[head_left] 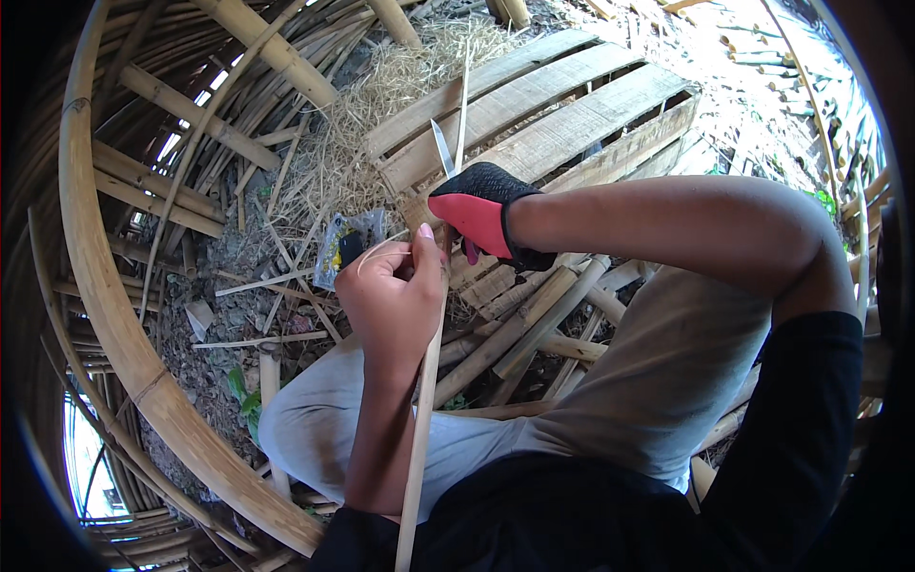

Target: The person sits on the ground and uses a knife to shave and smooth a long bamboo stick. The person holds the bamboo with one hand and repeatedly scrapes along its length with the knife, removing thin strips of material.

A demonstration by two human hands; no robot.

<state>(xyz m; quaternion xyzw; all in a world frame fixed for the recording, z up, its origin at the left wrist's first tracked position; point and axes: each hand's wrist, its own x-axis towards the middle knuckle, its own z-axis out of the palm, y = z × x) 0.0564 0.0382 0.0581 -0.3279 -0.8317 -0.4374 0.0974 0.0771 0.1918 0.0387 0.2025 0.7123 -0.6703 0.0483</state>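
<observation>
A long, pale bamboo strip (426, 400) runs from the lower edge, past my left forearm, up between my hands and on beyond them. My left hand (393, 286) is bare and closed, thumb and fingers pinching the strip; a thin curled sliver (383, 253) shows by its fingers. My right hand (486, 212), in a black and red glove, is wrapped round a knife (442, 148). Only its blade shows, pointing away from me beside the strip's far part (463, 110); the handle is hidden in the glove. Both hands are close together above my knees.
A slatted wooden pallet (534, 95) lies ahead, with a heap of shavings (381, 105) beside it. A clear plastic bag (345, 243) with dark and yellow contents lies left of my hands. Bamboo pieces (519, 334) lie below, and a curved bamboo pole (119, 324) arcs at the left.
</observation>
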